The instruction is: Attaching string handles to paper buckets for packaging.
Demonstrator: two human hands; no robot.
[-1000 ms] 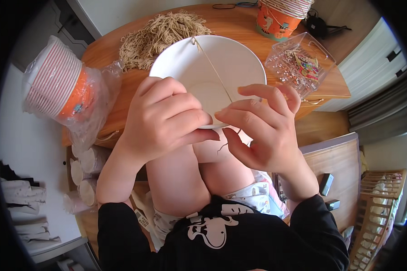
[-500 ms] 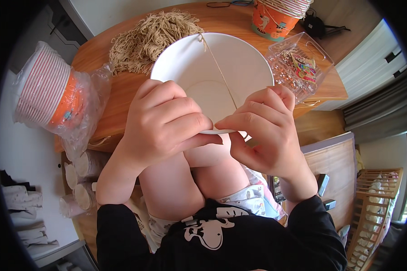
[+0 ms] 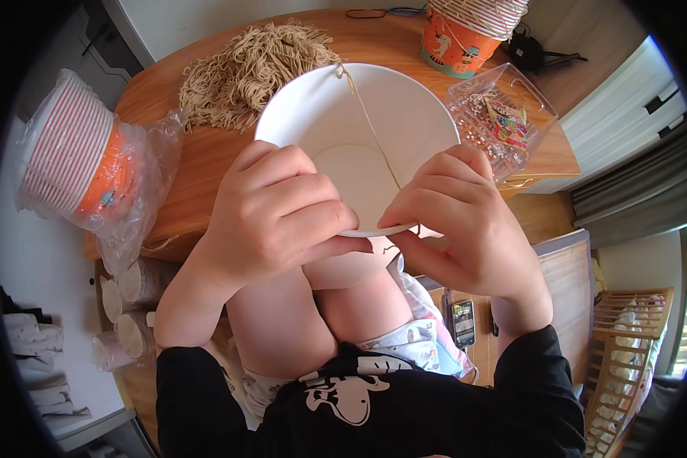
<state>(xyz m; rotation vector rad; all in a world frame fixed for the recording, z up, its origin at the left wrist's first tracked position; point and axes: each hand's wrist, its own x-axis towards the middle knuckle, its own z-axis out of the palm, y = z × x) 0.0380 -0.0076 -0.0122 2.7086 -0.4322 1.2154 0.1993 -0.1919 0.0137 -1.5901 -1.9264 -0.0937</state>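
A white paper bucket [image 3: 301, 122] is tilted above my lap, its mouth facing me. Thin tan cord [image 3: 372, 126] is tied at the far rim and crosses the opening to the near right rim. My left hand [image 3: 278, 202] is closed on the near left edge, thumb beneath and fingers over it. My right hand [image 3: 462, 210] pinches the same edge farther right, where the cord goes through. Outside the rim, a short cord end hangs below. The right fingertips partly hide the cord at the hole.
On the wooden table [image 3: 160, 99] lies a heap of tan cords [image 3: 252, 72]. A clear box of small pieces [image 3: 500, 122] and stacked orange buckets [image 3: 458, 46] stand on the right. Bagged buckets [image 3: 72, 156] are at left, white lids [image 3: 133, 332] below. A phone [image 3: 463, 324] lies right of my lap.
My right hand has shifted slightly right along the rim and down, uncovering more of the edge. A loose cord end now shows below the rim. The bucket has tipped slightly.
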